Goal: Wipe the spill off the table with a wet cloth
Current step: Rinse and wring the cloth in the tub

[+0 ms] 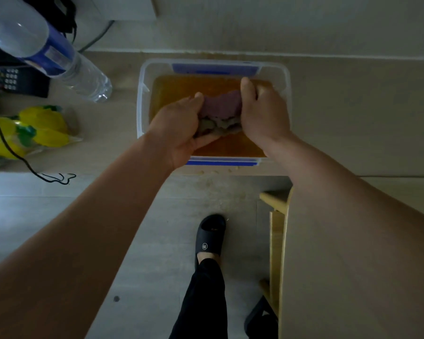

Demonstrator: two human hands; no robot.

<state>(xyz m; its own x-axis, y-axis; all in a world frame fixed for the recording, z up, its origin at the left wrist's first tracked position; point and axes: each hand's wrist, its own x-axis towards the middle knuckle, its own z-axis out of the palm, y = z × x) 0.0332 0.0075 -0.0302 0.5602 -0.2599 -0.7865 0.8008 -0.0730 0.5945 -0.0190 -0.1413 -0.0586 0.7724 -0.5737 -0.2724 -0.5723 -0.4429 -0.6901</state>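
Wringing step judged in hand: cloth (222, 111) gripped by left hand (179, 128) and right hand (262, 113) over tub (142, 99); next, carrying to spill.

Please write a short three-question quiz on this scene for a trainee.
1. True or false: both hands grip the bunched purple-and-grey cloth.
2. What does the cloth hang over? A) a steel sink B) a clear rectangular plastic tub with blue clips, holding orange-brown liquid C) a white plate
3. Fill in: the clear plastic water bottle with the blue label lies on the tub's ____ side in the picture.

Key:
1. True: left hand and right hand both clutch it.
2. B
3. left
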